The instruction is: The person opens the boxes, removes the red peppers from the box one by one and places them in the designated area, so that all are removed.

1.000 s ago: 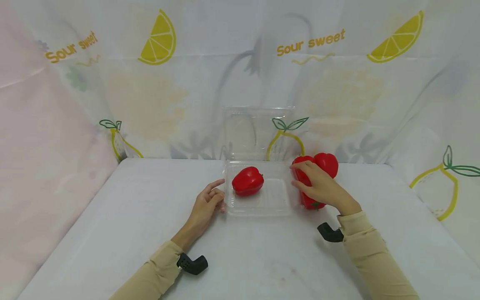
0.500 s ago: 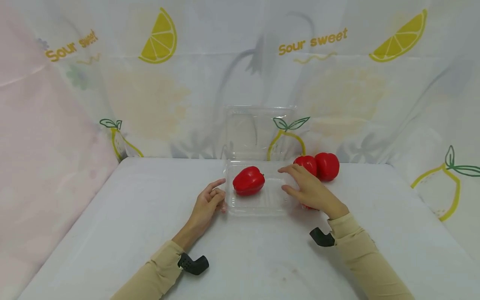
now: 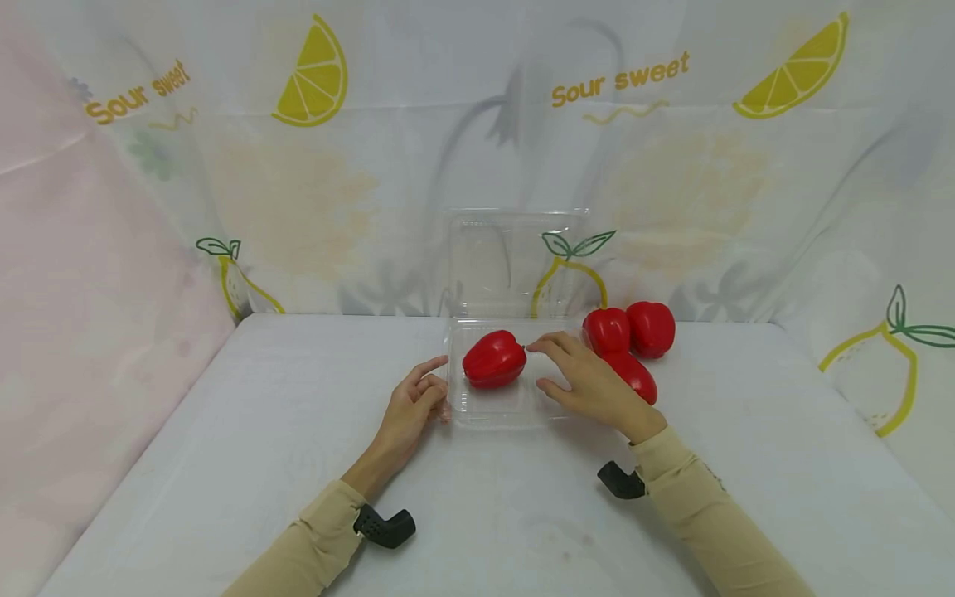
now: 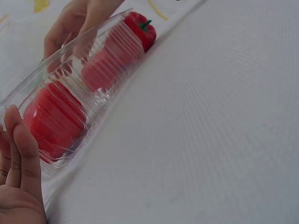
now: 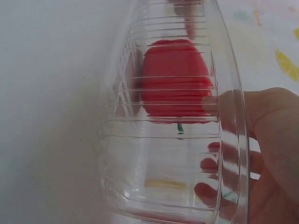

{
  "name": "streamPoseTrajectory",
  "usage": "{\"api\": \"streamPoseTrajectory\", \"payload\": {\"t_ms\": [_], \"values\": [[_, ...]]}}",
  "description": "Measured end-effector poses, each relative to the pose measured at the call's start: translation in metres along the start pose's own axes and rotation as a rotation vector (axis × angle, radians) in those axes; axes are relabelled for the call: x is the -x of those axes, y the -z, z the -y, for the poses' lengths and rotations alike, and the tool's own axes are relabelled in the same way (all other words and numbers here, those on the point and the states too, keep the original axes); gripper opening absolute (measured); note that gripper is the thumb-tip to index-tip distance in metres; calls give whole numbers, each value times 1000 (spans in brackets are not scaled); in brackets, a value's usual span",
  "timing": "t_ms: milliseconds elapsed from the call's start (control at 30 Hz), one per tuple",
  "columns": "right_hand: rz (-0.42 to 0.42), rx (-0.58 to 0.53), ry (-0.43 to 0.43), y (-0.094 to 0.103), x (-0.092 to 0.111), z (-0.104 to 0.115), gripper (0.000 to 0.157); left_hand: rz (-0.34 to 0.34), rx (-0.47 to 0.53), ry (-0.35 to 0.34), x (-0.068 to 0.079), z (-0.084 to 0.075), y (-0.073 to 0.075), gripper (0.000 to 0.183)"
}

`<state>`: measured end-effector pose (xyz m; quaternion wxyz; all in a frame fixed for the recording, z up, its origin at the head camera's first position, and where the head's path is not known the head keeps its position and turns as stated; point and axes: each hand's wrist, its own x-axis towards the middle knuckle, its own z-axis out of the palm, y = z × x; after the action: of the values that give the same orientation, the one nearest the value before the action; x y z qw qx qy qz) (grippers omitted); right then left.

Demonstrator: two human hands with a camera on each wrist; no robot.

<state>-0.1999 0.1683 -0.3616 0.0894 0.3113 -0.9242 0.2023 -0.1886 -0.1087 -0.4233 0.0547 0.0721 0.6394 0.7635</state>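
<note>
In the head view, a red bell pepper (image 3: 494, 360) lies in the left part of a clear plastic clamshell box (image 3: 515, 419). The box's lid (image 3: 485, 249) stands raised at the back. My left hand (image 3: 409, 406) is at the box's left wall, its fingertips against the rim; the left wrist view shows these fingers (image 4: 29, 151) fairly straight. Over the box's right part reaches my right hand (image 3: 593, 383), holding nothing, thumb and fingers apart, fingertips beside the pepper's stem end. Through the wall in the right wrist view, the pepper (image 5: 175, 79) shows with its green stem.
Right of the box, several more red bell peppers lie close together: one (image 3: 606, 330) by the box's back corner, another (image 3: 652, 329) farther right, and a nearer one (image 3: 636, 380) partly behind my right hand. A lemon-print cloth (image 3: 418, 166) hangs behind the white table (image 3: 298, 414).
My right hand has moved left, from over the peppers outside the box to beside the pepper inside it, uncovering the outer ones. My left hand has stayed put.
</note>
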Motion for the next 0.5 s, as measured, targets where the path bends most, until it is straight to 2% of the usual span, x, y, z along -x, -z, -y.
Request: {"api": "streamPoseTrajectory", "payload": {"t_ms": [167, 500], "values": [[-8, 7, 29, -3, 0, 2, 50, 7, 5, -8, 0, 0, -1, 47], [-4, 35, 60, -9, -7, 9, 67, 7, 1, -17, 0, 1, -1, 47]]}}
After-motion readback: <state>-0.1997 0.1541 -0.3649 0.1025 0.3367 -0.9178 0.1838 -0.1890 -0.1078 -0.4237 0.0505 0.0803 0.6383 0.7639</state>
